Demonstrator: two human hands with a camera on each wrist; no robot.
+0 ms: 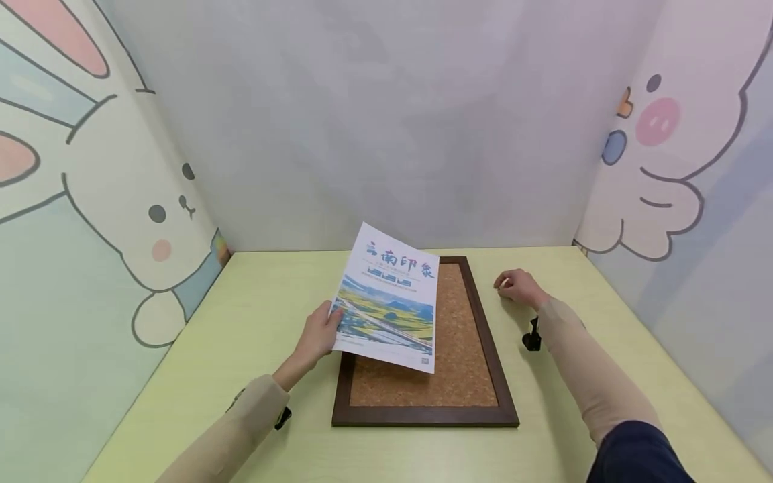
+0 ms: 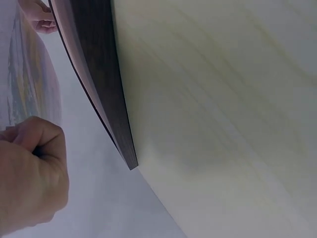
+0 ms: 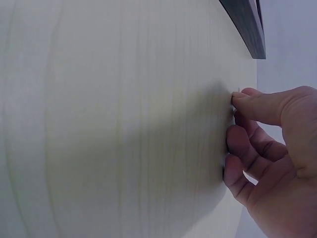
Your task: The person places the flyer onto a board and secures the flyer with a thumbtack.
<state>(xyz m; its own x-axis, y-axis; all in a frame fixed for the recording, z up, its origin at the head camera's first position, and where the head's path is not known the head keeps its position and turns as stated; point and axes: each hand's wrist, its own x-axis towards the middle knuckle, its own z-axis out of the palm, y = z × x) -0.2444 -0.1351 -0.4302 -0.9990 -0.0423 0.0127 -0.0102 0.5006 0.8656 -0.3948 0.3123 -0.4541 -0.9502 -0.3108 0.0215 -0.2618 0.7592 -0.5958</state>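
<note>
My left hand [image 1: 321, 329] grips the lower left edge of a white poster [image 1: 386, 302], printed with a colourful landscape and Chinese characters. The poster is held tilted above a cork board [image 1: 461, 362] with a dark brown frame, covering much of its left side. To the right of the board, my right hand [image 1: 521, 287] is down at the tabletop. In the right wrist view, its thumb and index fingertips meet at the table around a tiny pale thing [image 3: 238, 90], too small to identify; the other fingers are curled.
The board lies flat on a pale yellow wood-grain table [image 1: 272, 302]. A grey-white wall [image 1: 392, 121] stands behind it. Side panels with a cartoon rabbit [image 1: 145, 201] and another cartoon animal [image 1: 664, 134] flank the table.
</note>
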